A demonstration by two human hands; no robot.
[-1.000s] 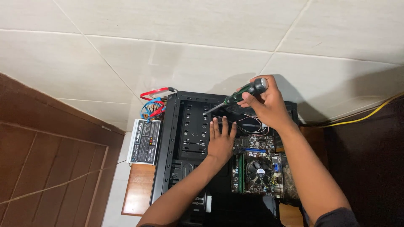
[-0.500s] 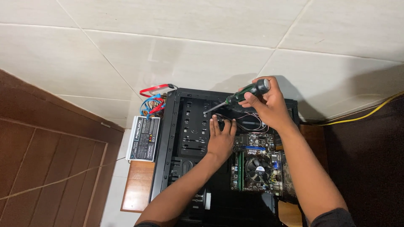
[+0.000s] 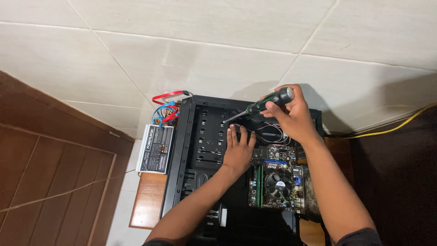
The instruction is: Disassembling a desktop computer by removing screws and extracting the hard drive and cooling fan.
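At far left, dark wood panelling meets glossy pale floor tiles. A boxy grey power supply lies just beside the open black metal computer case, with red and blue flat cables looped above it. Your left hand lies flat, fingers spread, on the perforated drive tray inside the case. The green motherboard (round cooler fan at centre) sits right of it. Your right hand is closed around the green-and-black screwdriver, its shaft angled down-left over the case. A yellow cable runs at far right.
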